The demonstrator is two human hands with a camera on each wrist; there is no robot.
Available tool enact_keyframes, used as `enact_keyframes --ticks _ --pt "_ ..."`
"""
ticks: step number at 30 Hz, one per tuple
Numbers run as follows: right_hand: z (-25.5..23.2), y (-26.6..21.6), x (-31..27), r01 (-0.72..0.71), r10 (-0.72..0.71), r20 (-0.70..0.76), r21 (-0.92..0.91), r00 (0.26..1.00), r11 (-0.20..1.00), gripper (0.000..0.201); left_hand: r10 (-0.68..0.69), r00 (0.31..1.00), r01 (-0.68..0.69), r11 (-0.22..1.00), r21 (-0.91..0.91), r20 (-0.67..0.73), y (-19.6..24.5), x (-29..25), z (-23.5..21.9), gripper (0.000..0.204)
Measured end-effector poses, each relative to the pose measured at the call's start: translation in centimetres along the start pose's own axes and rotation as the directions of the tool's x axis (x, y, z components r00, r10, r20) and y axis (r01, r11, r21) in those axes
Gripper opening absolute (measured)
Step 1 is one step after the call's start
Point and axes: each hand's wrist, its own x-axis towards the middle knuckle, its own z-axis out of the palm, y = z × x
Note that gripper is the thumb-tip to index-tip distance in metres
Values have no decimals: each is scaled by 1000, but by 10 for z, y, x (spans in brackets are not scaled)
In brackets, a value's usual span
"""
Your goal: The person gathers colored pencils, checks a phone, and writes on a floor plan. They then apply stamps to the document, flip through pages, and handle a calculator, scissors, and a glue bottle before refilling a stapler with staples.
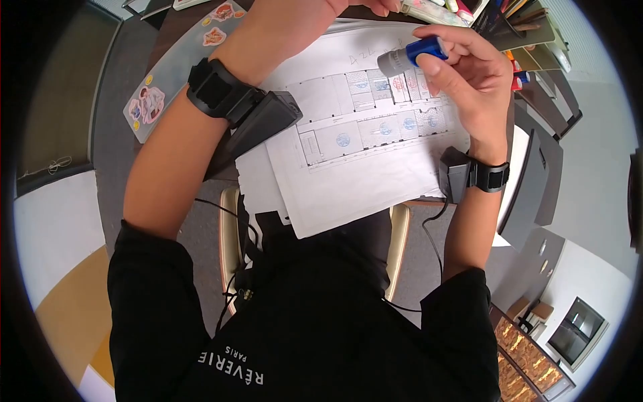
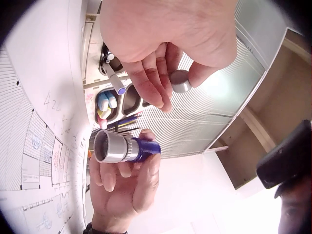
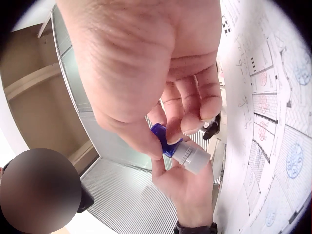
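Observation:
My right hand (image 1: 477, 84) holds a round blue-and-grey stamp (image 1: 426, 51) above the printed sheets, thumb on one side and fingers on the other. Its grey end points left, away from the palm. In the left wrist view that grey end shows a round, dark opening. My left hand (image 2: 170, 34), partly cut off at the top of the head view, pinches a small grey cap (image 2: 181, 81) between thumb and finger, apart from the stamp. Below lies a floor-plan sheet (image 1: 362, 187) with round blue and red stamp marks.
A pen holder (image 1: 536, 41) with pens stands at the back right, beside an organiser tray (image 2: 127, 100) with markers. A grey sheet with stickers (image 1: 151, 104) lies on the left of the dark table. Cables hang from both wrist cameras.

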Motion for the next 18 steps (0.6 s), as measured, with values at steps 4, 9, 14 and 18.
enact_keyframes --ticks 4,9,14,18 --pt "1 0 -1 -31 33 87 -32 996 999 29 -5 1000 5 1000 1 24 -1 1 -2 29" --pt "7 -2 -3 -65 71 99 -64 993 996 26 28 998 -29 1000 10 63 -1 2 -4 30" --pt "5 0 -4 1 35 177 -199 984 980 27 19 998 -20 1000 6 64 -1 2 -5 30" --pt "7 2 -4 37 17 225 -231 974 972 27 18 998 -19 1000 6 65 -1 3 -5 30"
